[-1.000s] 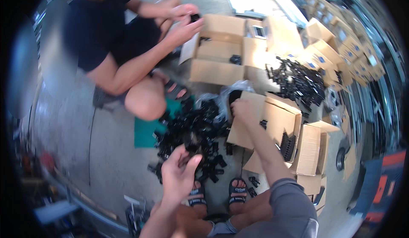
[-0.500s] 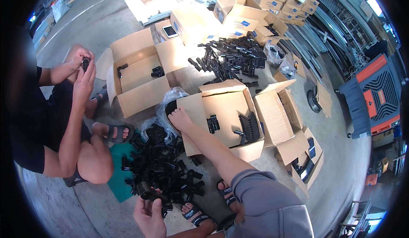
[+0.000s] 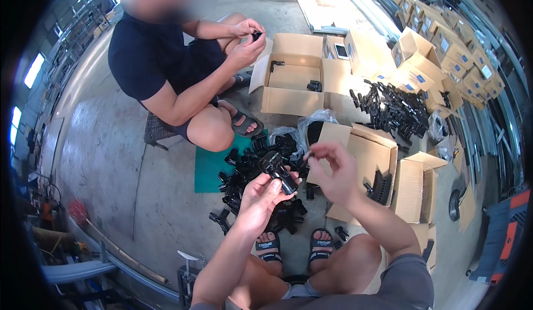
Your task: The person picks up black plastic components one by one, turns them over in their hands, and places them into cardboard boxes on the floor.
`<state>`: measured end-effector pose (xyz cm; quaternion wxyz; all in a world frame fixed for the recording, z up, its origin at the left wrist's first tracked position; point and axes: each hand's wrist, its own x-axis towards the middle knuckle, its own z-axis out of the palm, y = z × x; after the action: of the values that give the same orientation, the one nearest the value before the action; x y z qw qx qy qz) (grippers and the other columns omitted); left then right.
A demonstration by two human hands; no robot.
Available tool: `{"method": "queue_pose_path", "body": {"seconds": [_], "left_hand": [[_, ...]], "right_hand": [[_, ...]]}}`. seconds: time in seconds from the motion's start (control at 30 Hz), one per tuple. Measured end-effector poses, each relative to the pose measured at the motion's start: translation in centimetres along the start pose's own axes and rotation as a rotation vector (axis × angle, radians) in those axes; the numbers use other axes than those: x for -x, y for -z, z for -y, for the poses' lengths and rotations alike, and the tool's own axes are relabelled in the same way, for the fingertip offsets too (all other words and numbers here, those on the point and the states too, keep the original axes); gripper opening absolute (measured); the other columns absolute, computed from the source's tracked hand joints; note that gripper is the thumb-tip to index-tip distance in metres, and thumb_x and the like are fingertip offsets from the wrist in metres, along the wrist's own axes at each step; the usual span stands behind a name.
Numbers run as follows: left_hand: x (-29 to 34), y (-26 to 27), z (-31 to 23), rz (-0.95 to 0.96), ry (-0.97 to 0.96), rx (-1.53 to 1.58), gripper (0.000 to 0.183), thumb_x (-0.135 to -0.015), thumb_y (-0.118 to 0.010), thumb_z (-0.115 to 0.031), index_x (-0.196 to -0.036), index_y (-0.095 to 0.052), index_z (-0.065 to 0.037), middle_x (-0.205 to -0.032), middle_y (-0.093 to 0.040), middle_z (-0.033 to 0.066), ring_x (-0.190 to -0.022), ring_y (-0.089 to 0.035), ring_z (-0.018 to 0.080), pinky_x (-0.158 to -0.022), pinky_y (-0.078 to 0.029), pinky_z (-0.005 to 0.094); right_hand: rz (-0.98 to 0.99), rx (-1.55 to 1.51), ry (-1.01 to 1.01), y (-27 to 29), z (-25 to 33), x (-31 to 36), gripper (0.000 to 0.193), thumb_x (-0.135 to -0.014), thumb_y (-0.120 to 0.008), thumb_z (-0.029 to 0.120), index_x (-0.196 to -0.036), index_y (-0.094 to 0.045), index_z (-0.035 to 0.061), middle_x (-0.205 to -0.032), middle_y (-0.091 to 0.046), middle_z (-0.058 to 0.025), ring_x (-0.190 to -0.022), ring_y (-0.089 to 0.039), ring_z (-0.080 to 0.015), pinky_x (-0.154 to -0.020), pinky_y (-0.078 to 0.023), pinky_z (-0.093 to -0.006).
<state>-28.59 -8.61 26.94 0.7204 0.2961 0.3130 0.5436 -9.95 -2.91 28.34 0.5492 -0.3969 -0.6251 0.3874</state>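
Note:
My left hand (image 3: 260, 205) grips a black, glossy branched fitting (image 3: 279, 172) in front of me, thumb on its near end. Just to its right is my right hand (image 3: 337, 172), slightly blurred, with thumb and forefinger pinched around something small and dark that I cannot make out. Beneath and beyond both hands, a heap of similar black fittings (image 3: 232, 187) lies partly over a green sheet (image 3: 206, 168). An open carton (image 3: 361, 153) stands right of the heap, with a row of black pieces (image 3: 381, 187) inside.
A co-worker (image 3: 147, 60) sits at the far left, both hands on a small black part. Ahead are an open carton (image 3: 291, 102) with a few fittings and a clear plastic bag (image 3: 317, 122). Another black pile (image 3: 391, 109), stacked boxes (image 3: 452, 41) and a grey-orange case (image 3: 502, 238) lie right.
My right hand has come back from the open carton toward the fitting. My left hand has raised the fitting over the heap. The view has swung left.

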Motion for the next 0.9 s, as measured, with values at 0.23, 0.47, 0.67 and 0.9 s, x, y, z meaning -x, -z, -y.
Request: {"method": "queue_pose_path", "body": {"seconds": [0.23, 0.47, 0.67, 0.9], "left_hand": [[2.2, -2.7, 1.0, 0.064, -0.073, 0.044, 0.023, -0.099, -0.062, -0.015, -0.118, -0.061, -0.002, -0.099, -0.063, 0.0002, -0.091, -0.061, 0.0084, -0.091, -0.056, 0.0344], [3.6, -4.7, 1.4, 0.004, -0.220, -0.199, 0.016, -0.096, -0.066, -0.010, -0.109, -0.064, -0.003, -0.094, -0.066, -0.0025, -0.087, -0.056, 0.0023, -0.081, -0.048, 0.0226], [4.1, -3.8, 1.9, -0.063, -0.278, -0.302, 0.021, -0.094, -0.064, -0.002, -0.115, -0.065, 0.003, -0.105, -0.071, 0.0031, -0.094, -0.059, 0.0050, -0.085, -0.049, 0.0228], [4.2, -4.9, 1.7, -0.192, -0.259, -0.485, 0.025, -0.091, -0.068, -0.001, -0.114, -0.064, 0.007, -0.103, -0.072, 0.0083, -0.089, -0.063, 0.0076, -0.079, -0.053, 0.0225]], "right_hand": [[-0.004, 0.281, 0.227, 0.2, 6.2, 3.6, 0.010, -0.083, -0.074, 0.001, -0.091, -0.070, 0.0007, -0.092, -0.072, -0.0112, -0.081, -0.069, -0.0209, -0.074, -0.054, -0.0287], [-0.166, 0.173, 0.145, -0.9, 6.4, 6.8, 0.010, -0.085, -0.073, 0.001, -0.095, -0.071, 0.0001, -0.097, -0.072, -0.0123, -0.085, -0.069, -0.0189, -0.077, -0.053, -0.0276], [-0.118, -0.132, -0.189, -1.1, 4.9, 7.7, 0.011, -0.089, -0.070, 0.001, -0.099, -0.069, -0.0032, -0.096, -0.071, -0.0081, -0.088, -0.065, -0.0119, -0.081, -0.051, -0.0256], [-0.089, -0.195, -0.431, -0.1, 3.8, 7.6, 0.012, -0.092, -0.067, 0.004, -0.101, -0.068, -0.0029, -0.094, -0.070, -0.0061, -0.087, -0.064, -0.0099, -0.082, -0.050, -0.0236]]}}
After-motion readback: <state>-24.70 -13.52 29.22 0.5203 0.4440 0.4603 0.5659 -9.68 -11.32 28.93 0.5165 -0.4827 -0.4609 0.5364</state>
